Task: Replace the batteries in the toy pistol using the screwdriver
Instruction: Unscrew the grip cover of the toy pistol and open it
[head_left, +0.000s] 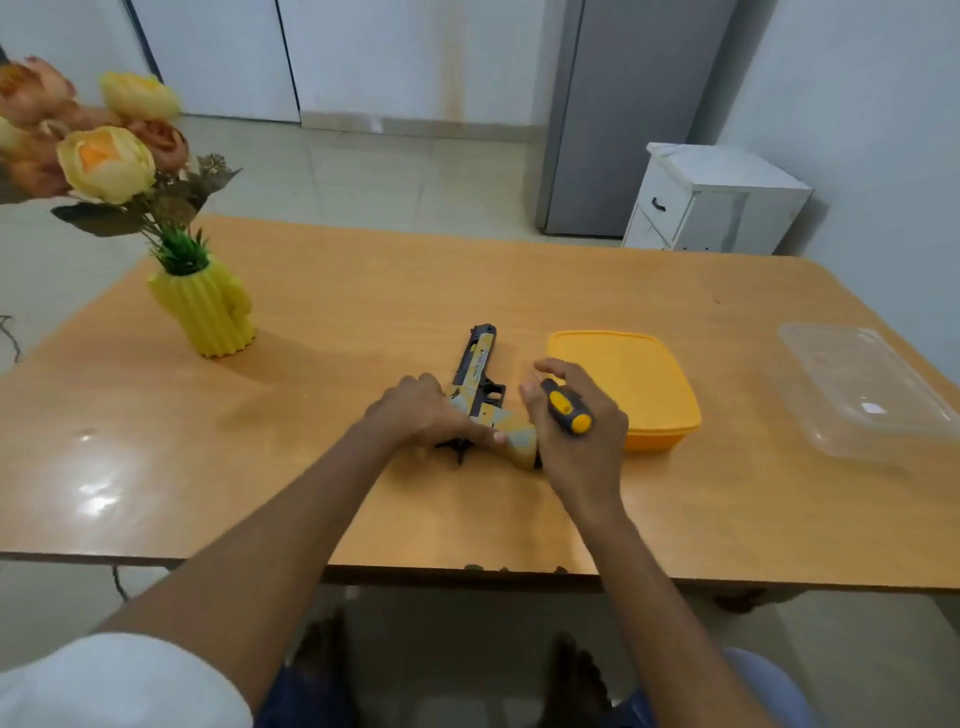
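A room in a home, probably a dining area: a wooden table (363, 291) is holding a flower vase (208, 312) and food containers (628, 384), a small white cabinet (711, 202) is standing beyond on tiled floor (363, 171).

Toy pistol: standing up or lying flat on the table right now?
Lying flat. The toy pistol rests on its side on the table, barrel pointing away, left hand pressing it down.

pale tiled floor (363, 171), white walls (857, 78), white drawer cabinet (711, 202) beside grey fridge (623, 114), wooden table (363, 291).
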